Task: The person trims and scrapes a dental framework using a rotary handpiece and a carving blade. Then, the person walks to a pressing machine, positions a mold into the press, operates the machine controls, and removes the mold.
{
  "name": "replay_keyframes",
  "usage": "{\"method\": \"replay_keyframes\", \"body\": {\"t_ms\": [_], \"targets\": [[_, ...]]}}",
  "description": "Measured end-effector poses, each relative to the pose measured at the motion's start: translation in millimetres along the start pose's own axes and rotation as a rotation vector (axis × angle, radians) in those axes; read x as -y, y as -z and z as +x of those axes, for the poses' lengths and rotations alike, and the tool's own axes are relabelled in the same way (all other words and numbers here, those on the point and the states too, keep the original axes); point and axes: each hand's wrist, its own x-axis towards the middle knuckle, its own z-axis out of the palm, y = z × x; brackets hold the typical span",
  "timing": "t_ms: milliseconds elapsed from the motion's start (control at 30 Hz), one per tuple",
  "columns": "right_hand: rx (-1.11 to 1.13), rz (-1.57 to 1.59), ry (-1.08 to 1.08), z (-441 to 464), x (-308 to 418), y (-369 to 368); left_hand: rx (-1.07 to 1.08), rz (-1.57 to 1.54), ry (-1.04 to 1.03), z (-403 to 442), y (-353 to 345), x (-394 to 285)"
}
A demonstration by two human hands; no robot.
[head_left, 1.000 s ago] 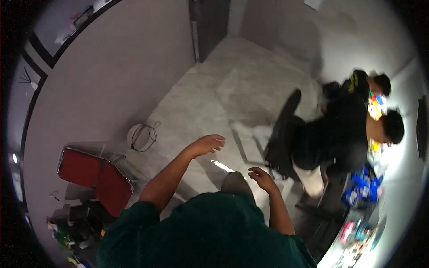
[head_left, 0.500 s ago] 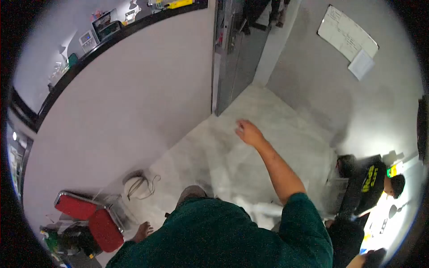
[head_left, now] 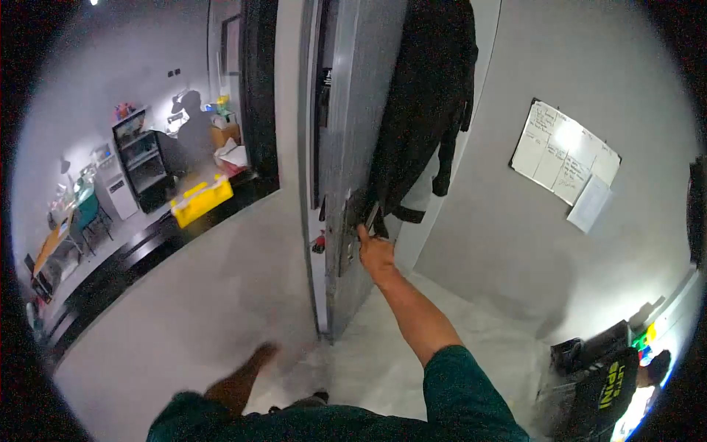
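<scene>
Centre of dial: right hand [head_left: 377, 256], fingers bent against the door handle [head_left: 373, 216]; whether closed round it, cannot tell. Handle sits on the grey door [head_left: 364, 96], which runs up to 12 o'clock. Black garment [head_left: 427, 96] hangs against door, 1 o'clock. Left hand [head_left: 265, 356] low at 7, blurred, well apart from handle; finger state cannot tell. Whiteboard [head_left: 549, 144] on wall [head_left: 479, 199], between 2 and 3. Yellow object [head_left: 205, 204] by black ledge [head_left: 263, 188], 9 o'clock. Co-worker [head_left: 600, 401], dark lettered shirt, at 4
</scene>
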Motion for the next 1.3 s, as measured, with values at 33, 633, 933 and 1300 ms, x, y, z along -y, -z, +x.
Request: {"method": "replay_keyframes", "body": {"t_ms": [33, 633, 933, 1300], "targets": [[0.045, 0.008, 0.006, -2, -8, 6, -0.047, 0.207, -0.169, 59, 22, -56], [-0.837, 1.110, -1.118, -303, -234, -196, 0.329, 0.539, -1.243, 337, -51, -564], [-0.900, 0.637, -1.542, -305, -395, -154, 0.204, 0.472, -0.972, 422, 185, -705], [-0.156, 1.047, -1.469, 57, -371, -316, -0.357, 0.360, -0.866, 387, 434, -646]]}}
